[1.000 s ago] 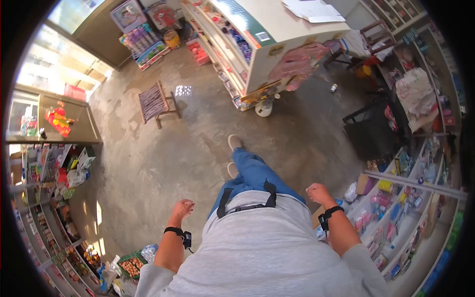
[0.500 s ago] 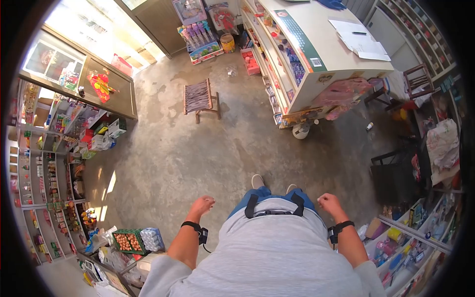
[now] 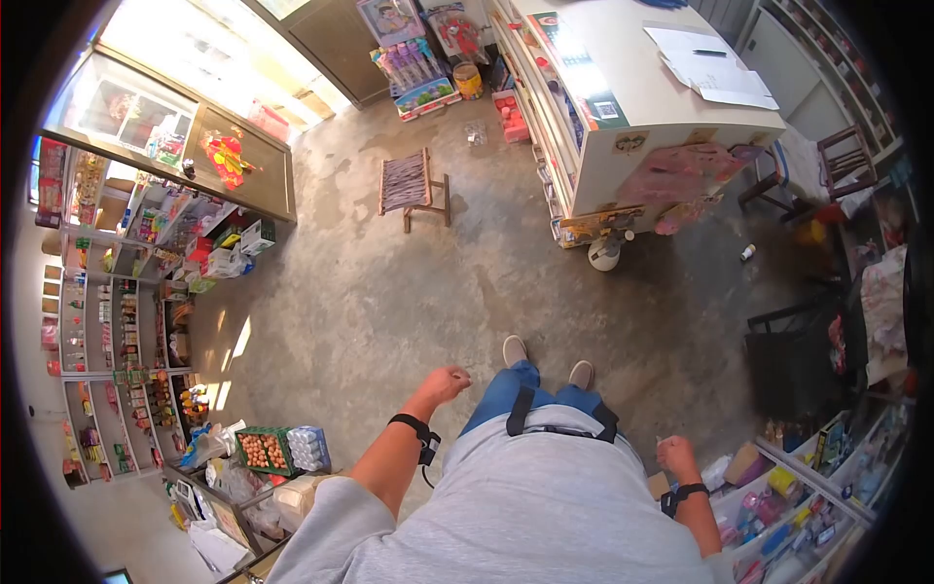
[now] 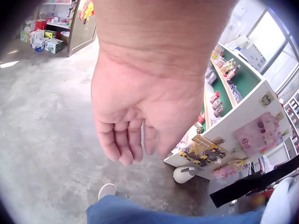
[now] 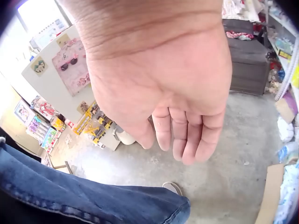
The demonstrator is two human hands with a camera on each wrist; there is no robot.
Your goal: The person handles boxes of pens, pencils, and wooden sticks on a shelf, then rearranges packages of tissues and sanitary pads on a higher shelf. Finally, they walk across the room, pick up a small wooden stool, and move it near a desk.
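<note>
In the head view my left hand point(image 3: 444, 385) hangs in front of the body over the concrete floor. The left wrist view shows its palm bare, with the fingers point(image 4: 124, 142) loosely bent and nothing held. On the other side my right hand point(image 3: 675, 454) hangs beside the hip, near the goods shelf. Its fingers point(image 5: 189, 135) droop, relaxed and apart from the thumb, in the right wrist view, and the palm is bare too. Both shoes point(image 3: 515, 348) stand on the floor below the blue trousers point(image 3: 530, 377).
A low wooden stool point(image 3: 405, 185) stands ahead on the floor. The white counter point(image 3: 637, 156) is at the upper right, with a round white object point(image 3: 604, 255) at its foot. Egg crates point(image 3: 264, 452) sit at lower left. Shelves point(image 3: 107, 321) line the left, and a black chair point(image 3: 793, 355) stands right.
The view has turned, shifting the stool and counter right, and the egg crates have come into fuller view. My left hand has swung forward and right; my right hand has dropped back. Both feet have stepped.
</note>
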